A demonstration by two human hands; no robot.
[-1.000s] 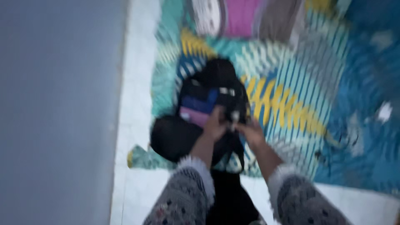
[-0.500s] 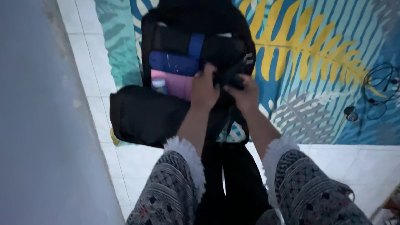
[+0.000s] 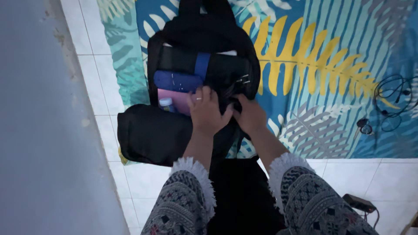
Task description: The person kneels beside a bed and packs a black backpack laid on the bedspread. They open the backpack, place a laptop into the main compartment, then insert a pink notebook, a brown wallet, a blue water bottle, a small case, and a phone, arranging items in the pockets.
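A: Where were the hands?

B: Together at the near right edge of the open black fabric backpack (image 3: 204, 56), lying flat on the leaf-patterned mat (image 3: 331, 52), so its contents faced up.

A: Fingers?

B: The left hand (image 3: 205, 111) rested curled on the rim; the right hand (image 3: 249, 115) pinched black fabric. Farther in sat a blue pouch (image 3: 177, 81).

Left hand (image 3: 205, 112) and right hand (image 3: 249, 116) side by side, fingers curled

Black backpack (image 3: 191, 65) lies unzipped on the leaf-patterned mat, front flap folded down.
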